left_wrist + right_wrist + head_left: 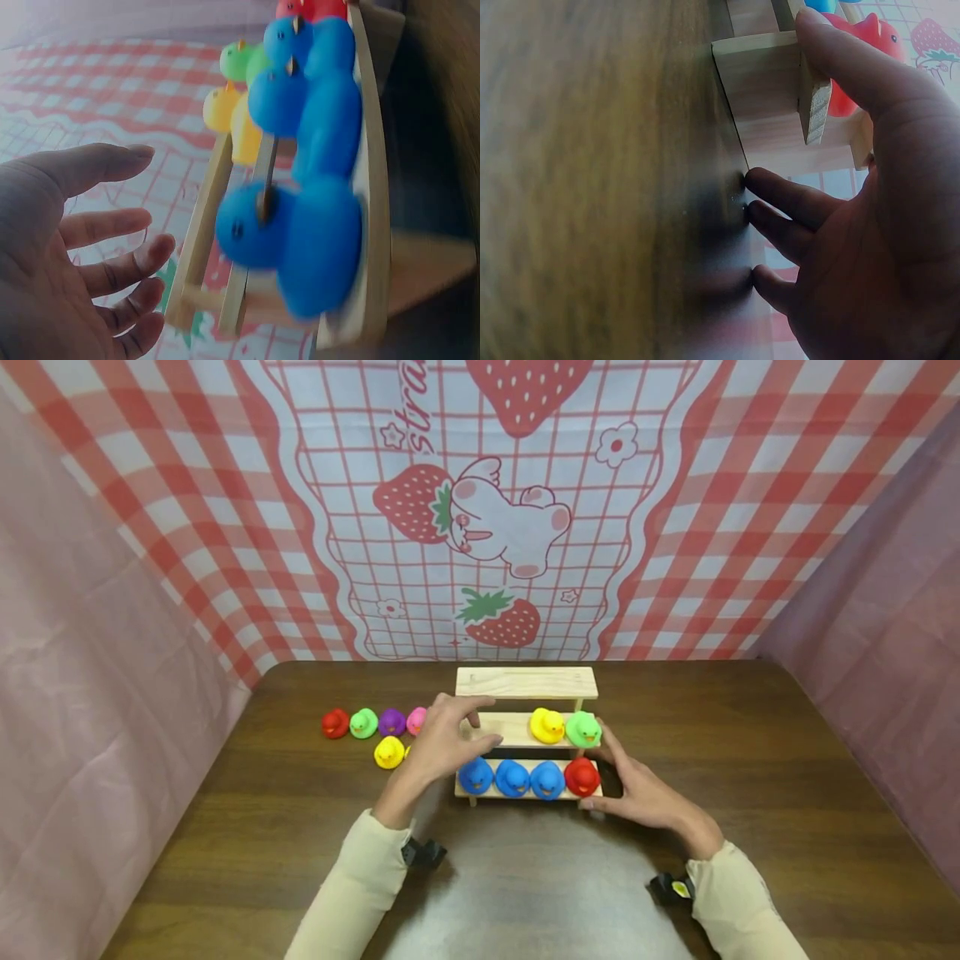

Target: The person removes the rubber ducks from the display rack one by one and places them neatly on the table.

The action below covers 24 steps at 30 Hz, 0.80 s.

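A three-tier wooden stand (pixel 527 682) holds rubber ducks. Three blue ducks (pixel 513 778) and one red duck (pixel 582 776) line the lowest tier, while a yellow duck (pixel 547 725) and a green duck (pixel 583 729) sit at the right of the middle tier. Over that tier's bare left part hovers my left hand (pixel 444 742), fingers loosely bent and empty, as the left wrist view confirms. My right hand (pixel 647 789) holds the stand's right end, thumb on the lowest tier's front edge. In the right wrist view, several fingertips (pixel 759 178) rest at the tabletop beside it; the index finger is hidden.
Left of the stand, red (pixel 335 723), green (pixel 363 723), purple (pixel 392 722) and pink (pixel 416 720) ducks form a row. A yellow duck (pixel 388 752) sits before them, another mostly behind my left hand. A strawberry-print cloth (pixel 517 527) hangs behind the brown table (pixel 750 760).
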Each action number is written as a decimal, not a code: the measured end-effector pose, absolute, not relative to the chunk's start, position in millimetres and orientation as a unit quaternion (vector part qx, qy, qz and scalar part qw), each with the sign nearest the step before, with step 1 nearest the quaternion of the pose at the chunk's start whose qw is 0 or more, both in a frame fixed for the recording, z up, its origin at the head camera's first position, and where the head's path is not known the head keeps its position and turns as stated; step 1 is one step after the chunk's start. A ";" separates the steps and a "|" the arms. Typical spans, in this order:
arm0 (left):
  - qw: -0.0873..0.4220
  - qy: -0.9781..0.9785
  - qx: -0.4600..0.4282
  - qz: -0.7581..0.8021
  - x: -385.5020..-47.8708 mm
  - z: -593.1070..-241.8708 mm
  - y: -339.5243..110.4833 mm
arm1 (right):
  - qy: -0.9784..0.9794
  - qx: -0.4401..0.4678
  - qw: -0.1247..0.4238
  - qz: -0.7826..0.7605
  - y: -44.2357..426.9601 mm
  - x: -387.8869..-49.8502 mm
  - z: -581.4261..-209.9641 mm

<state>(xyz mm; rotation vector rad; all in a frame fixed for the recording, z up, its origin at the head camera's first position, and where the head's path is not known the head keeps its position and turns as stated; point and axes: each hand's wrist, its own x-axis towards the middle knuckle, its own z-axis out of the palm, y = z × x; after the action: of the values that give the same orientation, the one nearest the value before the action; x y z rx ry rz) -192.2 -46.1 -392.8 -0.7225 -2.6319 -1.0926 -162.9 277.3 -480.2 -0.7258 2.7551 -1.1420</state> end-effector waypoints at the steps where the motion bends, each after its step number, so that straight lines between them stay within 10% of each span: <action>1: 0.100 -0.891 -0.247 -0.367 -192.5 -392.4 -41.9 | 0.897 -0.236 0.036 -0.373 277.2 -163.0 -480.3; 24: 0.081 -0.912 -0.230 -0.329 -193.6 -402.3 24.1 | 0.893 -0.236 0.039 -0.380 277.0 -161.4 -478.8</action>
<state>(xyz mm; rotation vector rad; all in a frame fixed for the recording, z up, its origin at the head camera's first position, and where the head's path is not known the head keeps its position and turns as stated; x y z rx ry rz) -193.6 24.1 -402.3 -0.6888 -2.7267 -0.9838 -161.4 277.0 -478.8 -0.7245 2.7393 -1.1661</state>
